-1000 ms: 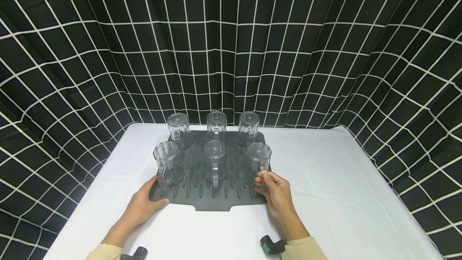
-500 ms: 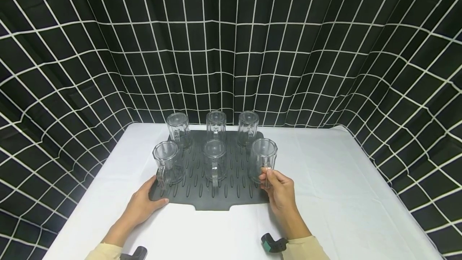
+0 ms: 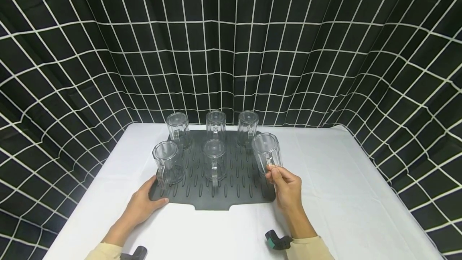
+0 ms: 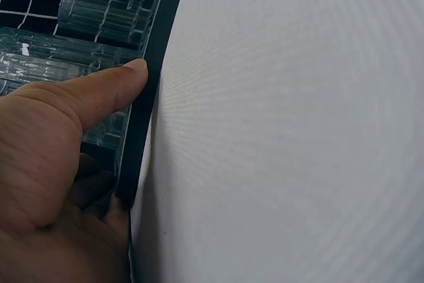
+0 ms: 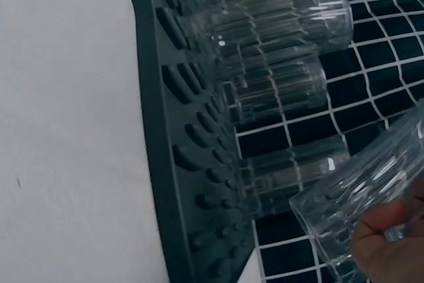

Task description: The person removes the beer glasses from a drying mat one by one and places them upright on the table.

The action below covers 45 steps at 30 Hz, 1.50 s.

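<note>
My right hand [image 3: 286,187] pinches the handle of a clear glass mug [image 3: 266,149], which is raised over the right side of a dark grey drying mat [image 3: 213,202]. The mug is tilted; the right wrist view shows its mouth end [image 5: 324,230] lifted off the mat. My left hand [image 3: 138,204] rests at the mat's front left corner, thumb along the front edge and fingers along the left side. In the left wrist view the thumb [image 4: 112,94] presses on the mat's rim. Nearest to this hand stands another upside-down glass mug [image 3: 167,163].
More upside-down glass mugs stand on the mat: one at front centre [image 3: 215,159] and three along the back, including the back right mug [image 3: 248,127]. A white cloth [image 3: 343,196] covers the table. A black curtain with white grid lines [image 3: 231,51] surrounds the back and sides.
My right hand has lifted the front right mug off the mat and carried it slightly right and up, tilting it. The left hand has stayed in place.
</note>
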{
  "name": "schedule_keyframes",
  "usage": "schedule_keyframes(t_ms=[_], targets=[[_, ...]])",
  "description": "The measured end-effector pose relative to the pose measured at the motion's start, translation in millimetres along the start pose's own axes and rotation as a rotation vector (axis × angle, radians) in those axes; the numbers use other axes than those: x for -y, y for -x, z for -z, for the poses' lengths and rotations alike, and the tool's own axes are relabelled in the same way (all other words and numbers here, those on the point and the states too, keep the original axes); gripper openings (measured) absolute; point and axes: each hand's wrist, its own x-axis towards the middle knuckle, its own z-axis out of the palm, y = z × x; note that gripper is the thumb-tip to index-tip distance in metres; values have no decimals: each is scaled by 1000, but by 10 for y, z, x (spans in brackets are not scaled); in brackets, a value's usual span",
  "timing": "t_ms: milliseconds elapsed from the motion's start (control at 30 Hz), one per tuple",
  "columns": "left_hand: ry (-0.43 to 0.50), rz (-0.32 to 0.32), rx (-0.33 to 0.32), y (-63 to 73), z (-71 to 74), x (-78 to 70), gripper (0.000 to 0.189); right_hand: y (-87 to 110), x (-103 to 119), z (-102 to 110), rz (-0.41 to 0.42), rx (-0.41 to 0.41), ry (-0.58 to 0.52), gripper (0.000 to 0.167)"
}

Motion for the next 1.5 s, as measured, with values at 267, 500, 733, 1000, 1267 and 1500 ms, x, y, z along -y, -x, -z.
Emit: schedule_keyframes(t_ms=[267, 500, 733, 1000, 1267, 1500], targets=[[-8, 0, 4, 7, 8, -14, 97, 10, 101, -11, 60, -43, 305, 4], [0, 6, 12, 18, 15, -41, 95, 39, 153, -25, 145, 18, 467, 9], [-1, 7, 10, 24, 8, -49, 94, 29, 242, -70, 216, 46, 552, 20], [-11, 20, 10, 22, 4, -66, 94, 39, 495, -243, 321, 69, 580, 18], [-18, 36, 17, 43, 42, -111, 94, 41, 540, -279, 430, 102, 594, 22], [-56, 49, -36, 98, 292, -383, 95, 47, 573, -299, 474, 115, 628, 23]])
